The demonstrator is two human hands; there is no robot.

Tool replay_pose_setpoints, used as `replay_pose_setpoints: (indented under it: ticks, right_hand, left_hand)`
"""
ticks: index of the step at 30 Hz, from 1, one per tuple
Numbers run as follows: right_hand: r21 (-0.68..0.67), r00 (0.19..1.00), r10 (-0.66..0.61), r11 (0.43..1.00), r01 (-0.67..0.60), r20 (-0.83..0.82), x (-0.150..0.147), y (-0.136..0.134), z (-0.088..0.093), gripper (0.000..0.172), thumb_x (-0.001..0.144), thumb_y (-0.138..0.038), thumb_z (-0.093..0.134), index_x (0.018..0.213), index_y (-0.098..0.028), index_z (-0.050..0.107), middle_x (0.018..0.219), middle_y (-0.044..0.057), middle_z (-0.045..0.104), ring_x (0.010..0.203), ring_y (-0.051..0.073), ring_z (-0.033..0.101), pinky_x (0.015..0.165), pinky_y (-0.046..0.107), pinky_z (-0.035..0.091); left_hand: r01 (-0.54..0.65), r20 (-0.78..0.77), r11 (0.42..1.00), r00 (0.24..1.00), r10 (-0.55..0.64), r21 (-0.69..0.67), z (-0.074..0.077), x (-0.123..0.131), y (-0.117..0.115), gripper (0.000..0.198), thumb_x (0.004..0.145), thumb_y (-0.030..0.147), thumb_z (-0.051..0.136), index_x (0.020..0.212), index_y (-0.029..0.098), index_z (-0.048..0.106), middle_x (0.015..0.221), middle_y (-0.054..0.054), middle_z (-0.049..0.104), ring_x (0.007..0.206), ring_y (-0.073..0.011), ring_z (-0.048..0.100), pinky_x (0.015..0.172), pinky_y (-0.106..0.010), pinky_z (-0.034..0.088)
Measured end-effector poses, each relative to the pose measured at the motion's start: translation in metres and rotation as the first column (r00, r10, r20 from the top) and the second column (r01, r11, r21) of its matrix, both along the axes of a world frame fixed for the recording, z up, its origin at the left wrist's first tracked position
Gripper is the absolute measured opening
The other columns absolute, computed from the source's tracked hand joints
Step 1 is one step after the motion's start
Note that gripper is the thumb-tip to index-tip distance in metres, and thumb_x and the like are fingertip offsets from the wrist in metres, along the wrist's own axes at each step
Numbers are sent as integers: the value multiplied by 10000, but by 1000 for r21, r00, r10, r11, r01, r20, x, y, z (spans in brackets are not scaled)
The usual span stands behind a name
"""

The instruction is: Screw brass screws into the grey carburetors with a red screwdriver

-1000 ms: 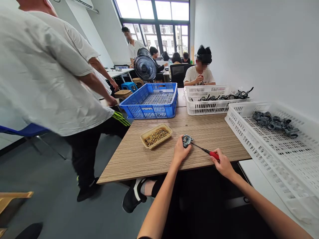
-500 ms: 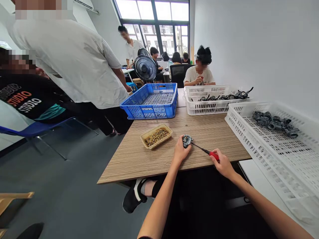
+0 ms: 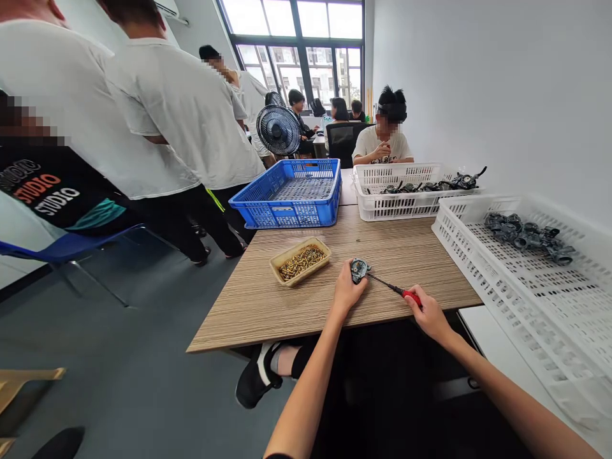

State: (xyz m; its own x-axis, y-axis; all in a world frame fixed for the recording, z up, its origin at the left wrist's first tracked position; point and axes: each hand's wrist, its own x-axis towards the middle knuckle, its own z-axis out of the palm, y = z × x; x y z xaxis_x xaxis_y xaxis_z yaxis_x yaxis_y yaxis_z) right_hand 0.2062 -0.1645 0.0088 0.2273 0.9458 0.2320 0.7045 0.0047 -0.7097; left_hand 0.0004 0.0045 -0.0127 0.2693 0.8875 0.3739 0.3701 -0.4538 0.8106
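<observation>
Holding metal part (image 3: 358, 269) over wood-grain table (image 3: 277, 312): left hand (image 3: 347, 292) | grey floor (image 3: 143, 363) | window (image 3: 300, 43)

- Metal part (image 3: 360, 270): left side hidden behind the fingers (image 3: 345, 273) of the left hand (image 3: 348, 292).
- Screwdriver (image 3: 394, 289): handle end covered by the right hand (image 3: 429, 316); tip too small to confirm contact with the metal part.
- Speck (image 3: 358, 240) on the surface (image 3: 258, 312): too small to identify.
- Nearer white crate (image 3: 497, 293): cut off by the right edge.
- Brass-coloured pieces (image 3: 302, 262): exact type indistinct.
</observation>
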Motion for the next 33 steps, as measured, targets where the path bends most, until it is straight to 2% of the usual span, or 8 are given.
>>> replay_pose_setpoints:
  ticks: [7, 14, 19, 23, 26, 28, 31, 33]
  right_hand:
    - [38, 999, -31, 999, 32, -37, 0, 1, -1, 356, 1029, -578, 436, 941, -254, 553, 662, -21, 601, 556, 191, 543, 602, 309, 394]
    - [107, 987, -146, 982, 153, -73, 13, 2, -1, 391, 1017, -614, 433, 939, -251, 555, 695, 1, 621, 602, 208, 571, 633, 323, 442]
    - [69, 967, -251, 966, 249, 31, 33, 12, -9, 391, 1008, -616, 410, 949, -256, 550, 865, 77, 706, 804, 274, 656, 759, 380, 488]
    - [86, 921, -313, 950, 301, 231, 43, 25, -17, 355, 989, -560, 438, 913, -248, 589, 950, 123, 700, 938, 315, 621, 859, 451, 489]
    - [153, 867, -375, 927, 343, 328, 34, 35, -17, 338, 969, -528, 496, 1018, -232, 653, 1079, 149, 684, 1034, 347, 599, 905, 509, 485]
    - [203, 887, -343, 935, 291, 308, 19, 44, -14, 384, 964, -533, 536, 1168, -231, 659, 1186, 157, 664, 1110, 361, 596, 960, 549, 482]
    - [242, 970, -143, 966, 93, 198, -13, 65, -7, 482, 968, -549, 571, 1336, -239, 604, 1284, 152, 637, 1222, 348, 591, 1081, 560, 462]
    - [237, 993, -12, 971, -16, 116, -35, 85, -4, 560, 950, -561, 609, 1403, -234, 564, 1339, 156, 615, 1296, 338, 571, 1145, 546, 438]
  left_hand:
    - [-13, 4, 1000, 1000, 13, 9, 3, 1, -4, 455, 817, 243, 668, 1245, 234, 517, 1181, -86, 693, 1093, -246, 669, 987, -382, 514]
    - [-43, 4, 999, 999, 43, -10, 5, 4, -5, 445, 827, 359, 744, 1203, 239, 538, 1123, -77, 710, 1045, -244, 683, 938, -366, 523]
    - [-75, 21, 997, 997, 75, 15, 3, 5, -4, 368, 856, 320, 713, 1179, 238, 556, 1097, -78, 717, 1053, -256, 684, 953, -390, 522]
    - [-90, 30, 995, 996, 89, 30, 1, 5, -3, 363, 849, 286, 709, 1175, 227, 561, 1099, -87, 714, 1068, -269, 672, 970, -416, 521]
    - [-94, 18, 995, 995, 93, 36, -1, 5, -3, 396, 813, 247, 723, 1175, 213, 568, 1134, -104, 705, 1107, -284, 658, 1017, -448, 508]
    - [-69, 20, 997, 997, 69, 29, -2, 5, -3, 417, 800, 231, 724, 1187, 205, 573, 1157, -116, 700, 1150, -295, 650, 1037, -460, 504]
    - [-2, 48, 1000, 999, 2, 1, -2, 5, -3, 447, 801, 216, 707, 1226, 211, 567, 1190, -112, 699, 1175, -286, 656, 1040, -451, 515]
    - [32, 64, 999, 997, -31, -17, -1, 4, -4, 478, 791, 195, 702, 1247, 212, 559, 1218, -109, 699, 1172, -277, 666, 1042, -440, 521]
